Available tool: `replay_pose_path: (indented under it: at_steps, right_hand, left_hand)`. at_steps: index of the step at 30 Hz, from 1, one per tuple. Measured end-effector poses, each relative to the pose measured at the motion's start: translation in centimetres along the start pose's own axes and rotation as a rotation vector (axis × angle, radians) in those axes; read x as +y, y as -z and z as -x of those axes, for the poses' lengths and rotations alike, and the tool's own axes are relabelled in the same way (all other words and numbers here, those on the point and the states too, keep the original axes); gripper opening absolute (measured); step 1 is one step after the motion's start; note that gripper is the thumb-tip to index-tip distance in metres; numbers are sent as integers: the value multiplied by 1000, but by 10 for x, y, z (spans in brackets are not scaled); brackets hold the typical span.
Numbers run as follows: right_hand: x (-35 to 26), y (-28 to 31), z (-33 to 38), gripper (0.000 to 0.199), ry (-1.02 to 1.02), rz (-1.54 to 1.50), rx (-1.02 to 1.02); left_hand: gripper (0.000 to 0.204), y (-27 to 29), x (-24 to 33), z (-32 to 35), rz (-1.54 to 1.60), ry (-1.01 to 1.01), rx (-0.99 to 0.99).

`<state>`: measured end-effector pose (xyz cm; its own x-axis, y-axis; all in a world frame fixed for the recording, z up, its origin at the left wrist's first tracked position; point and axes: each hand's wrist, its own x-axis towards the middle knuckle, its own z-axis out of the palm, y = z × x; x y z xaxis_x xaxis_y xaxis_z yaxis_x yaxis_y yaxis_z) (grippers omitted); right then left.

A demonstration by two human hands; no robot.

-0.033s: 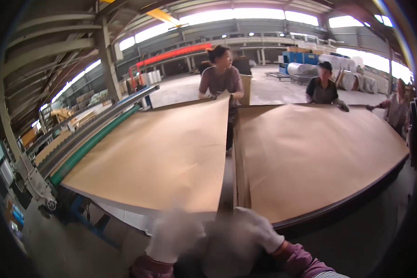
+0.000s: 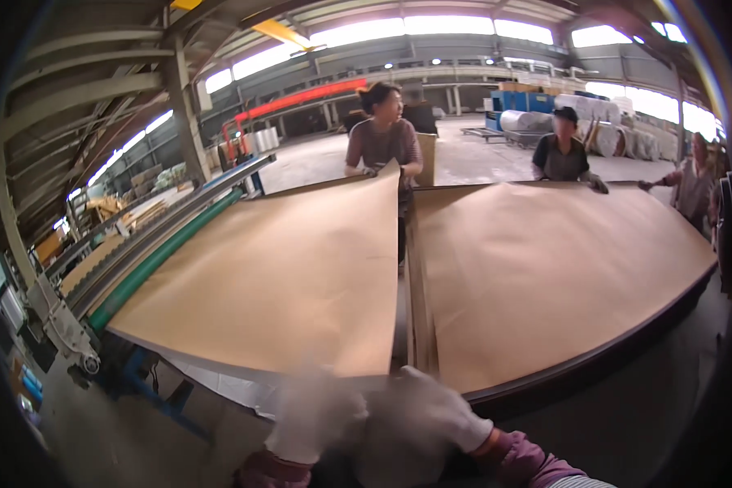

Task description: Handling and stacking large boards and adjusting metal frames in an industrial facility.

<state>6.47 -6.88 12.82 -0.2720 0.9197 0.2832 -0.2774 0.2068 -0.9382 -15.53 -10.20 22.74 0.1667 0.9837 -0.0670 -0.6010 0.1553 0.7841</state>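
the left hand [image 2: 311,416] and right hand [image 2: 439,408] have drawn slightly closer, near the left brown sheet [image 2: 276,281]. blurred, i cannot tell either grip's opening or hold.

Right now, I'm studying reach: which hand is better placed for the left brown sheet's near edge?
Probably the left hand: it's beside that edge; the right hand sits past its right end.

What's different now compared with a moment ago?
The left brown sheet has its near right corner slightly farther right. The left hand moved slightly right, the right hand slightly left; blur hides any change of grip. The right brown sheet looks unmoved.
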Motion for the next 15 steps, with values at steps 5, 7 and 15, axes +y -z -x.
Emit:
replay_pose_path:
  at_steps: [5,7,15]
  right_hand:
    - [-14,-32,20,43,-153,70,79]
    - [34,-21,23,38,-82,135,181]
    - [-50,19,41,18,-157,151,359]
  left_hand:
    - [25,-23,-72,-15,-515,233,301]
    - [27,40,-142,-26,-845,-189,-85]
    - [45,67,-86,-9,142,22,130]
